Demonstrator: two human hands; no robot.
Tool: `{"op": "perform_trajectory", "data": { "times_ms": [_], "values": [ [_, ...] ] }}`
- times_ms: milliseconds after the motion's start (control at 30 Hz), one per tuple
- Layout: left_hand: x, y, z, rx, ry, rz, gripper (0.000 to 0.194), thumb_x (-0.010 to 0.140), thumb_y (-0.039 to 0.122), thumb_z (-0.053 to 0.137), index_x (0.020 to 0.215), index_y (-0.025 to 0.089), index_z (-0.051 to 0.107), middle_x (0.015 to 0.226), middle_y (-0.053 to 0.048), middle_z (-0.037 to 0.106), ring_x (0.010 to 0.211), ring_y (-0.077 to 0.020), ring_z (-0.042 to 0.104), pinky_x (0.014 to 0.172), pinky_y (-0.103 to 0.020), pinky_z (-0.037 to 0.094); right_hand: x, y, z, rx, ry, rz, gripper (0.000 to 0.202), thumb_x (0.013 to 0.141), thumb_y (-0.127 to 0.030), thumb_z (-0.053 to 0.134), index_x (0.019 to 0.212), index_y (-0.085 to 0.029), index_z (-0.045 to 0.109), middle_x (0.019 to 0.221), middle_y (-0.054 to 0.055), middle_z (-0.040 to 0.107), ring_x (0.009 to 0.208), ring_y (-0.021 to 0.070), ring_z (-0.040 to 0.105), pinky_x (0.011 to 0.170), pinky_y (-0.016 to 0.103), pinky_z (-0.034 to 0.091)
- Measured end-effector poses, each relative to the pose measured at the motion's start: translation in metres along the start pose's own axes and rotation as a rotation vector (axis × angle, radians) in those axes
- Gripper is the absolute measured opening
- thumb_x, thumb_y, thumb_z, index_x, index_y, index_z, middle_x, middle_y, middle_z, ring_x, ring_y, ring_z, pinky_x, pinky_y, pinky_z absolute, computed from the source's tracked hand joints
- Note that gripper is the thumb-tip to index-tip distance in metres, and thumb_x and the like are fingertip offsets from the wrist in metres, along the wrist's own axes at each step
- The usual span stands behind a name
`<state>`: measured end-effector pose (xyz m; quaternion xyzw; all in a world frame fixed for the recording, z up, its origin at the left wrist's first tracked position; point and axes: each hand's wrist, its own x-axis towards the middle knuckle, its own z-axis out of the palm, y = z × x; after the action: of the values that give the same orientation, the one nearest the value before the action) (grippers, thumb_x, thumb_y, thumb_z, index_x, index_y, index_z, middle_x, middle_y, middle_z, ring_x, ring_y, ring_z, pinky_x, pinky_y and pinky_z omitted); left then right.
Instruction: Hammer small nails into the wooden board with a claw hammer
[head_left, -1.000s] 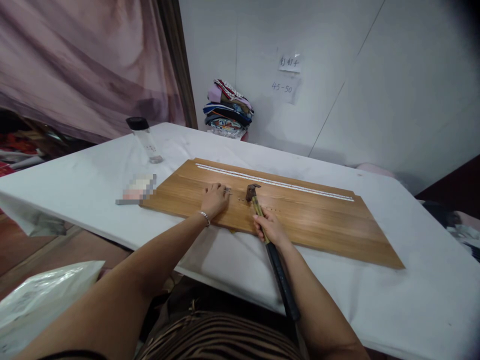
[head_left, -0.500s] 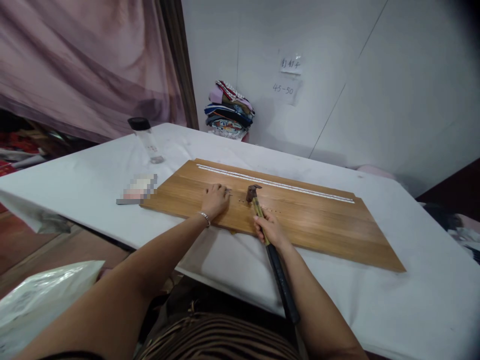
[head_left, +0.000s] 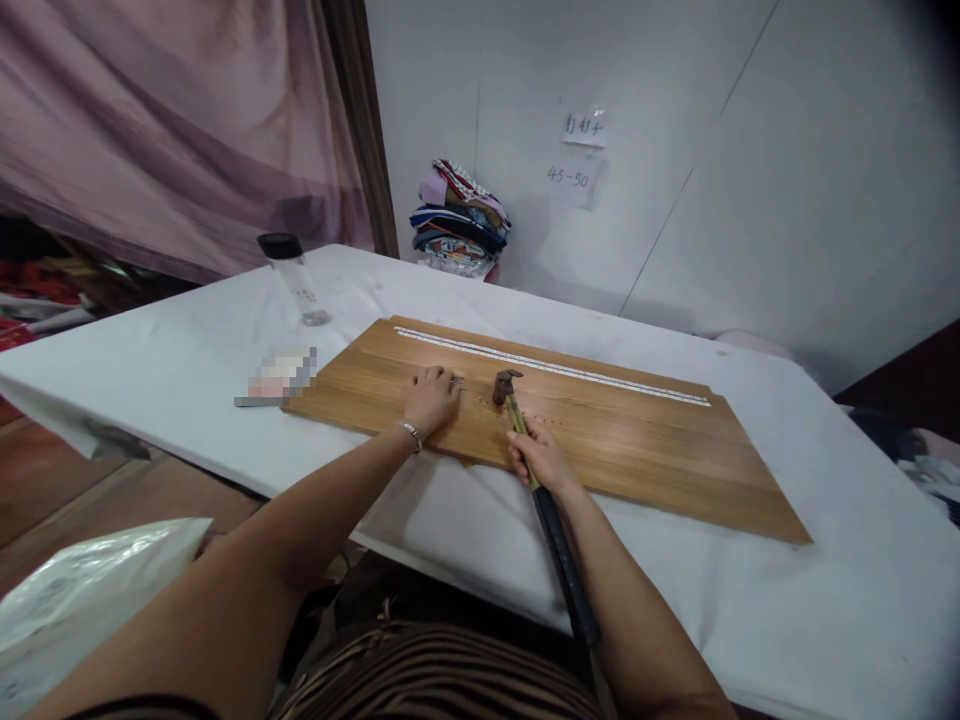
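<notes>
From my remote post I had the left hand (head_left: 431, 402) low on the wooden board (head_left: 652, 440), its fingers bent at a few loose nails (head_left: 458, 382); I couldn't tell whether they pinched one or only touched it. The right hand (head_left: 543, 458) had its fingers wrapped round the claw hammer (head_left: 513, 410), above the black grip. The board lay flat on the white-covered worktop (head_left: 847, 480), printed white strips (head_left: 555, 370) running near its far edge.

That high hold, I judged, favoured control over force, though the long tail of the handle needed room beside my forearm. Separating one nail with light fingertips looked wiser than raking at the bunch (thin metal rolls easily on smooth wood). The hammer head was best held quiet and apart from the left fingers, and clear of the small dark marks (head_left: 551, 421) beside it, which were too small to identify.
</notes>
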<state>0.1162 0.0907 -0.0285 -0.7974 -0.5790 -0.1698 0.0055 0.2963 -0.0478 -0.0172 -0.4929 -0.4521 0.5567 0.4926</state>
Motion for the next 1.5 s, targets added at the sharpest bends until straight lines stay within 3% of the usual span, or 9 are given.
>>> {"op": "perform_trajectory", "data": {
  "times_ms": [1500],
  "values": [
    [-0.0001, 0.0012, -0.0038, -0.024, -0.033, -0.012, 0.033, 0.092, 0.035, 0.037, 0.108, 0.022, 0.063, 0.123, -0.012, 0.06, 0.119, -0.0286, 0.048, 0.096, -0.045, 0.034, -0.0001, -0.0018, 0.0022, 0.014, 0.021, 0.029, 0.031, 0.07, -0.045, 0.061, 0.082, -0.023, 0.043, 0.048, -0.012, 0.048, 0.028, 0.0058, 0.037, 0.026, 0.018, 0.029]
  ]
}}
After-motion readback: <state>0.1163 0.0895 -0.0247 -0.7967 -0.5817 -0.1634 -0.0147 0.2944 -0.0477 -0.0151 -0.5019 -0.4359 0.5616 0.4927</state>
